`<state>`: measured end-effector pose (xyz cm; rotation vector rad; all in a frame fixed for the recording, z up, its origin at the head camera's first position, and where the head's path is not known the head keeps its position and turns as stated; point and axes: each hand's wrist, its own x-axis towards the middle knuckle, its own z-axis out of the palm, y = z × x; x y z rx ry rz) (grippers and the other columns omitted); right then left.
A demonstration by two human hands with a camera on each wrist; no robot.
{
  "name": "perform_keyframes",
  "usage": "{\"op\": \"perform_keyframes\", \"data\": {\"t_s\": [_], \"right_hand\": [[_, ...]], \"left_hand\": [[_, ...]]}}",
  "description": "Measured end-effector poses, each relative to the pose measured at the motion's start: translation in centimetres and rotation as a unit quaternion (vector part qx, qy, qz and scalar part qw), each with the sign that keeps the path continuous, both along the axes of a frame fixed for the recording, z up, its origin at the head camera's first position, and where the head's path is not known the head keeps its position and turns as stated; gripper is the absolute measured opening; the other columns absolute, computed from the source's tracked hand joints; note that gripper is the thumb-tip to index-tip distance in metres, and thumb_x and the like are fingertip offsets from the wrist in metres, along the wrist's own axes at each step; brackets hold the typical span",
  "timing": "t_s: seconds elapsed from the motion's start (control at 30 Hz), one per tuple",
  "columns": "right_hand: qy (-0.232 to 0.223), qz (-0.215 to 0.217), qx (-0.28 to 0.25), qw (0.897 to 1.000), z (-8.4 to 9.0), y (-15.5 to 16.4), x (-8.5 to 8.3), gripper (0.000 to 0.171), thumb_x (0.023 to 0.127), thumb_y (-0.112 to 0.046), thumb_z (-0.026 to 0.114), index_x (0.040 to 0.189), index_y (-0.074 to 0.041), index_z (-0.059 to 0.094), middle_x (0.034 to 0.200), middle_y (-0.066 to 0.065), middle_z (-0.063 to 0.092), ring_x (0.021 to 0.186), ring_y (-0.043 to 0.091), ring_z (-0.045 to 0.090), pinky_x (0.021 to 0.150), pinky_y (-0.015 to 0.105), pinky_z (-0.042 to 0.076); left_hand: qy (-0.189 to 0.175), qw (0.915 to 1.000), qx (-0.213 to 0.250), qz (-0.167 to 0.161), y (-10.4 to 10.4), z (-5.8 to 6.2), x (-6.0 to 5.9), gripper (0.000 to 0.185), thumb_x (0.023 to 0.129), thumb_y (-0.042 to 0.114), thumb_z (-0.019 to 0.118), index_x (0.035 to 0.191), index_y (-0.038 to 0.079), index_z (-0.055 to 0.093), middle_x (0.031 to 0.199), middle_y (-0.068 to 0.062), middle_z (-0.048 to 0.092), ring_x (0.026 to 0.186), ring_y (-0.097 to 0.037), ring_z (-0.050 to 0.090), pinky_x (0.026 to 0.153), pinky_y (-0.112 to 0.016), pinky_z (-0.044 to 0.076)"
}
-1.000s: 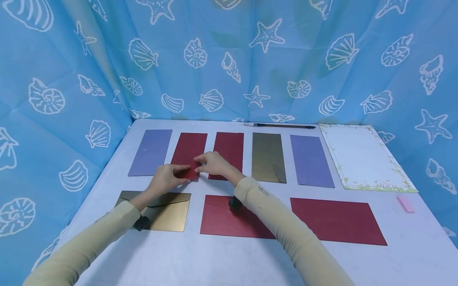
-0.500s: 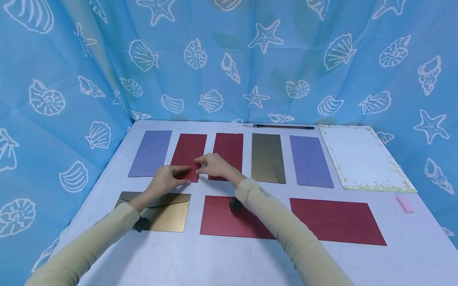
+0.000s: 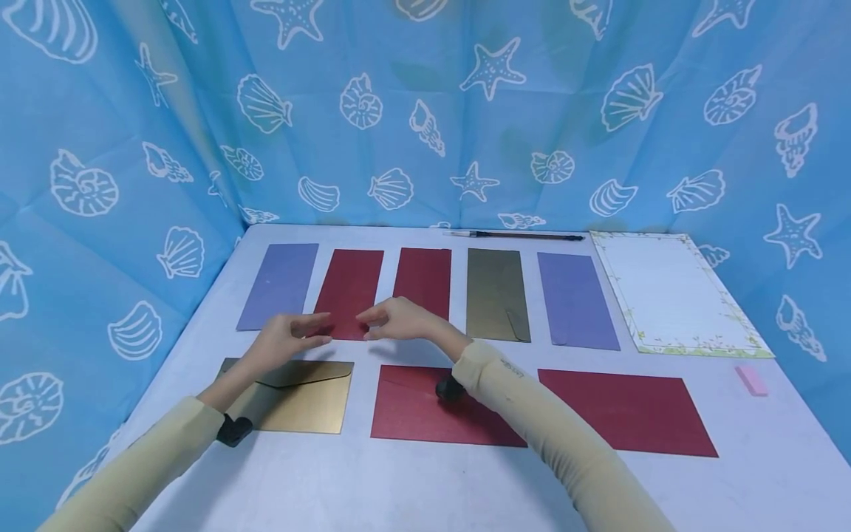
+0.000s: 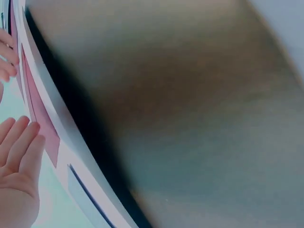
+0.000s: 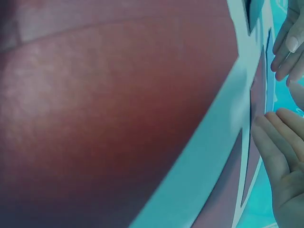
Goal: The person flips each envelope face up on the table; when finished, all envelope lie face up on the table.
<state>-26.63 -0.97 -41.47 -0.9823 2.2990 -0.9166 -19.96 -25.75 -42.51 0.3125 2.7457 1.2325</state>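
Note:
My left hand (image 3: 275, 345) hovers between the purple envelope (image 3: 282, 284) at the back left and the gold envelope (image 3: 309, 403) in front, fingers extended toward a red envelope (image 3: 349, 288). My right hand (image 3: 408, 319) faces it from the other side, fingertips over that red envelope's lower right edge and palm overlapping a second red envelope (image 3: 423, 273). Neither hand grips anything; their fingertips stand apart. In the left wrist view, the gold envelope (image 4: 190, 90) fills most of the picture, blurred. A red envelope (image 5: 118, 95) does so in the right wrist view.
To the right in the back row lie a dark gold envelope (image 3: 497, 292) and another purple one (image 3: 577, 299). Red envelopes (image 3: 425, 414) (image 3: 631, 410) lie in front. A brush (image 3: 518, 235), bordered paper (image 3: 678, 292) and a pink eraser (image 3: 752, 380) are farther out.
Both hands have come off the left red envelope's lower end. My left hand has moved left and toward me; my right hand has shifted slightly toward me. The envelopes keep their places.

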Motion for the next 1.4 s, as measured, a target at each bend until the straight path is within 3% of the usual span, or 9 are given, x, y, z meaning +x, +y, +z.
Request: {"op": "perform_keyframes", "data": {"t_s": [0.13, 0.37, 0.87, 1.13, 1.4], "right_hand": [[-0.004, 0.014, 0.011, 1.000, 0.0, -0.2, 0.3, 0.046, 0.092, -0.020, 0.066, 0.136, -0.007, 0.056, 0.133, 0.006, 0.059, 0.121, 0.017, 0.056, 0.093, 0.028, 0.047], [0.010, 0.012, 0.022, 1.000, -0.2, -0.5, 0.2, 0.046, 0.093, -0.020, 0.065, 0.137, -0.007, 0.055, 0.133, 0.006, 0.058, 0.120, 0.017, 0.056, 0.092, 0.027, 0.048], [0.019, 0.007, 0.009, 1.000, -0.4, -0.5, -0.1, 0.047, 0.093, -0.021, 0.065, 0.136, -0.007, 0.056, 0.133, 0.006, 0.058, 0.119, 0.018, 0.057, 0.091, 0.027, 0.048], [0.029, 0.009, -0.005, 1.000, 0.0, -0.6, 0.3, 0.057, 0.090, -0.028, 0.069, 0.140, -0.008, 0.051, 0.138, 0.004, 0.054, 0.123, 0.022, 0.055, 0.095, 0.029, 0.047], [0.030, 0.018, -0.017, 0.999, 0.3, -1.8, 0.5, 0.067, 0.086, -0.030, 0.074, 0.142, -0.006, 0.048, 0.141, 0.005, 0.052, 0.127, 0.019, 0.050, 0.099, 0.027, 0.043]], "left_hand": [[-0.016, 0.9998, -0.013, -0.005, -0.1, 0.0, 0.3, 0.053, 0.087, 0.021, 0.073, 0.133, 0.000, 0.056, 0.128, -0.019, 0.060, 0.121, -0.037, 0.054, 0.076, -0.026, 0.053], [-0.033, 0.9989, -0.032, 0.006, 0.1, 0.0, -0.1, 0.055, 0.088, 0.022, 0.073, 0.136, 0.001, 0.054, 0.130, -0.019, 0.058, 0.123, -0.037, 0.052, 0.087, -0.039, 0.053], [-0.027, 0.9995, -0.016, -0.001, -0.3, -0.3, -0.3, 0.057, 0.088, 0.023, 0.073, 0.137, 0.003, 0.053, 0.131, -0.018, 0.058, 0.122, -0.036, 0.053, 0.087, -0.040, 0.052], [-0.001, 0.9996, -0.026, -0.001, -2.1, 0.1, 0.5, 0.061, 0.088, 0.029, 0.073, 0.138, 0.003, 0.052, 0.136, -0.018, 0.054, 0.127, -0.040, 0.047, 0.089, -0.046, 0.050], [0.006, 0.9980, -0.034, 0.053, -5.2, 0.6, 1.3, 0.069, 0.086, 0.039, 0.073, 0.140, 0.003, 0.049, 0.139, -0.021, 0.050, 0.131, -0.044, 0.040, 0.092, -0.051, 0.045]]}}
